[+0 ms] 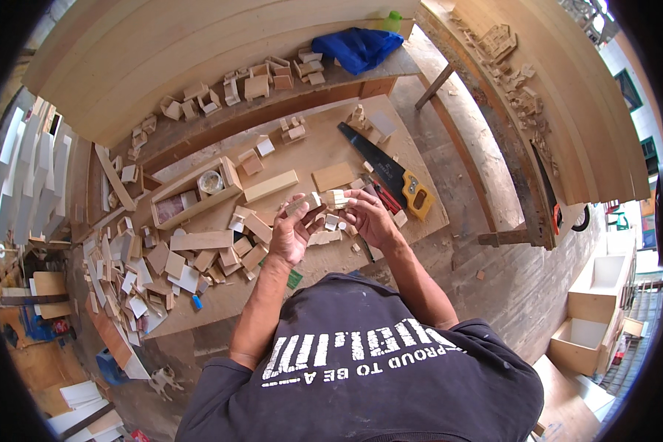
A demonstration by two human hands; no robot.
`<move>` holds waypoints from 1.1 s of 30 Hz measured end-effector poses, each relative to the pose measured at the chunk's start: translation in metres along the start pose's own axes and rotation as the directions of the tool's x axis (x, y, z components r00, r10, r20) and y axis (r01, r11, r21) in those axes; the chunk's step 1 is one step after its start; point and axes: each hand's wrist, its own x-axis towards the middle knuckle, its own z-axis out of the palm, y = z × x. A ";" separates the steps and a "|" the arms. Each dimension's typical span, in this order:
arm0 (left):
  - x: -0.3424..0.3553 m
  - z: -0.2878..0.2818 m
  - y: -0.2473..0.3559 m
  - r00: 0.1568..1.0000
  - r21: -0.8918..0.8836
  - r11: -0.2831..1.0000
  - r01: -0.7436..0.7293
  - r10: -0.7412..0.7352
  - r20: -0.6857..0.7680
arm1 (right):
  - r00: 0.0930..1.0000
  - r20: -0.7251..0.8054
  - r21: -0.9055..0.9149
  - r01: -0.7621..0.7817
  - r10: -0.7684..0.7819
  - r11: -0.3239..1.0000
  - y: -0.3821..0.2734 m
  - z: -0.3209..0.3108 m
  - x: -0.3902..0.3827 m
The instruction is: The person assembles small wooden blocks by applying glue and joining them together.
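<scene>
My left hand (291,234) is closed on a small wooden block (313,200), pinched at the fingertips. Close beside it, my right hand (368,219) grips a small piece of light wood with grooved faces (337,199) between thumb and fingers. The two pieces are held up near each other over the work board; I cannot tell whether they touch. Just right of my right hand lies a hand saw (383,166) with a yellow handle. Red-handled tools (385,195) rest between the saw and my fingers. Small offcuts (330,222) lie below my hands.
A heap of wooden offcuts (177,265) covers the board's left side. Behind it stands a wooden box (171,210) holding a round tin (211,182). Small wooden assemblies (256,87) line the far bench beside a blue plastic bag (357,50). A cat (166,381) is on the floor at lower left.
</scene>
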 end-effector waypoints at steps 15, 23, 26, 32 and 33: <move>0.006 0.002 -0.003 1.000 -0.012 1.000 -0.014 0.014 0.006 | 0.996 0.072 -0.119 0.057 -0.048 0.991 -0.005 -0.007 0.004; 0.005 0.005 -0.003 1.000 0.014 1.000 -0.025 0.025 0.007 | 0.996 0.064 -0.244 0.076 -0.062 0.967 -0.011 -0.002 0.003; 0.005 0.005 -0.004 1.000 0.045 0.999 -0.028 0.028 0.001 | 0.997 0.053 -0.264 0.074 -0.062 0.962 -0.013 -0.001 0.002; 0.002 0.009 -0.005 1.000 0.053 0.998 -0.029 0.028 0.011 | 0.998 0.041 -0.242 0.060 -0.052 0.968 -0.014 -0.002 0.000; 0.002 0.009 -0.006 1.000 0.052 0.998 -0.026 0.026 0.011 | 0.998 0.038 -0.241 0.059 -0.052 0.969 -0.014 -0.002 0.000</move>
